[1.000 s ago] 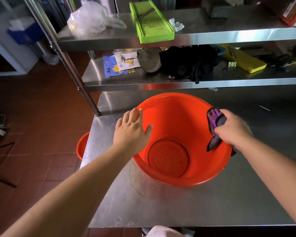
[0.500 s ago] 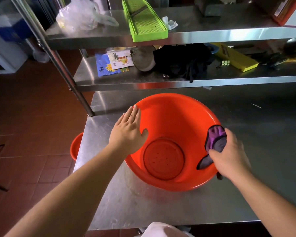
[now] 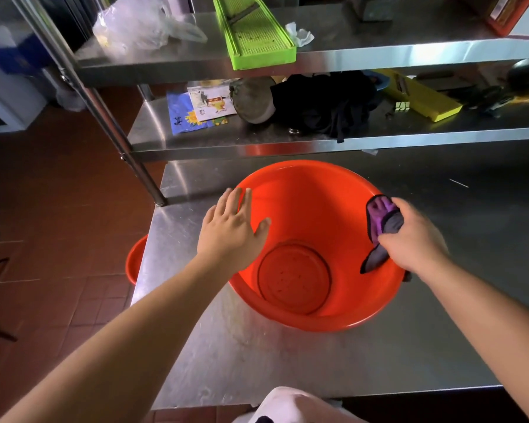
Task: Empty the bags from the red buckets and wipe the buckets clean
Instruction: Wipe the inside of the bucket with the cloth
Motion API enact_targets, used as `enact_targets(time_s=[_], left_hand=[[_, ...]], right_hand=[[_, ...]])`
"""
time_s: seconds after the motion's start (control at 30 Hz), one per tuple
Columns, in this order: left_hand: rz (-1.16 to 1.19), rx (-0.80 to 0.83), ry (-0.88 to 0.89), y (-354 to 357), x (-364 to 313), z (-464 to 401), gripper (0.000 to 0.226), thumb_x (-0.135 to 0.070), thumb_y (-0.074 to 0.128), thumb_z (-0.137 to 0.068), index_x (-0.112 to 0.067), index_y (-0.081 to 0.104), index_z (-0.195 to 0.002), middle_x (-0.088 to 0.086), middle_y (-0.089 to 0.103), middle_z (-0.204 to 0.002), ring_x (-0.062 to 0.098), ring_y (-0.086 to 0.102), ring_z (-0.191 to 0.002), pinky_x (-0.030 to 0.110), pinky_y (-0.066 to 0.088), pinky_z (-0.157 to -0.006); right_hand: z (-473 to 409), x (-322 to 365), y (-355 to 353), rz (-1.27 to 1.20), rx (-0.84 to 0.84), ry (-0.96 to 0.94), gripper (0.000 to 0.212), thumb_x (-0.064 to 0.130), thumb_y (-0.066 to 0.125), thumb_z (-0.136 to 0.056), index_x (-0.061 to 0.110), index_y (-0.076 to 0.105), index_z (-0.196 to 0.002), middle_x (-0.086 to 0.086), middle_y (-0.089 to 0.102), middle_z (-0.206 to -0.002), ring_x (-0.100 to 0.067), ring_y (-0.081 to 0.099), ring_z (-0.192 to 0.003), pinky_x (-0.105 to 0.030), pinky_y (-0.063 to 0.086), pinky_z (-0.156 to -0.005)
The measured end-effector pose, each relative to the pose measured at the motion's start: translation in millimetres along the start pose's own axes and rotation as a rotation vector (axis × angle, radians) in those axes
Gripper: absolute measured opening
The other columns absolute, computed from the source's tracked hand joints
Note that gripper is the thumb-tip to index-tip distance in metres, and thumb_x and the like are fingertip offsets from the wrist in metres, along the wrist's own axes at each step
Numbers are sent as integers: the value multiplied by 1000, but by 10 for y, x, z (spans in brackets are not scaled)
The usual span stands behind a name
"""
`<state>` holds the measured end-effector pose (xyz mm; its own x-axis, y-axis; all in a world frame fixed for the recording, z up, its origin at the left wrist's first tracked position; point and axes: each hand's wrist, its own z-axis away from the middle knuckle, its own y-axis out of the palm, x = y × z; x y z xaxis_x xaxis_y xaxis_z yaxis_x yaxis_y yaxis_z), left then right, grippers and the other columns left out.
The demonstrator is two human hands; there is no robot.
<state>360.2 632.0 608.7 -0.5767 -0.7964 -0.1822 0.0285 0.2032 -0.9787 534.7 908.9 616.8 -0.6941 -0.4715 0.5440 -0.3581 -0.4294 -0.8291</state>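
Big red bucket [image 3: 300, 227] sitting on the shiny metal table [image 3: 287, 361], a bit tipped toward the camera, nothing inside. Round bottom showing, with tiny dots on it.

Left hand [image 3: 231, 232] spread wide and flat, fingers [image 3: 242, 198] straight, pressed on the left rim of the bucket. Thumb poking over the edge into the inside. Holding nothing, just resting there.

Right hand [image 3: 416, 239] closed tight around a purple cloth [image 3: 380, 221], pushing it against the inside wall on the right side of the bucket. One dark corner of the cloth hanging down below the hand.

Another red bucket [image 3: 135, 261] peeking out past the left edge of the table, lower down, mostly hidden.

Up on the top shelf [image 3: 379, 56], a green slicer [image 3: 251, 35] and a clear plastic bag [image 3: 135, 25], well apart from the bucket.
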Motion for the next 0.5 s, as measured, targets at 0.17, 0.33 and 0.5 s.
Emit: enact_targets(time_s=[0.17, 0.33, 0.5], left_hand=[[34, 54, 26, 60, 62, 24, 85, -67, 26, -102, -17, 3, -167, -1, -7, -175, 12, -14, -160, 36, -2, -131], [48, 71, 23, 63, 73, -14, 88, -70, 27, -100, -17, 4, -167, -1, -9, -175, 12, -14, -160, 37, 0, -131], [40, 54, 74, 90, 95, -30, 88, -71, 24, -99, -19, 6, -167, -3, -7, -175, 12, -12, -160, 36, 0, -131]], right_hand=[[59, -66, 59, 17, -38, -42, 81, 23, 71, -80, 41, 33, -149, -4, 48, -147, -33, 56, -122, -35, 48, -82], [394, -158, 100, -102, -72, -39, 83, 24, 77, -82, 36, 34, -152, -2, 46, -149, -27, 51, -130, -34, 42, -91], [768, -283, 187, -169, -186, -114, 60, 25, 73, -85, 34, 51, -139, 6, 48, -142, -15, 51, -124, -26, 36, -87]])
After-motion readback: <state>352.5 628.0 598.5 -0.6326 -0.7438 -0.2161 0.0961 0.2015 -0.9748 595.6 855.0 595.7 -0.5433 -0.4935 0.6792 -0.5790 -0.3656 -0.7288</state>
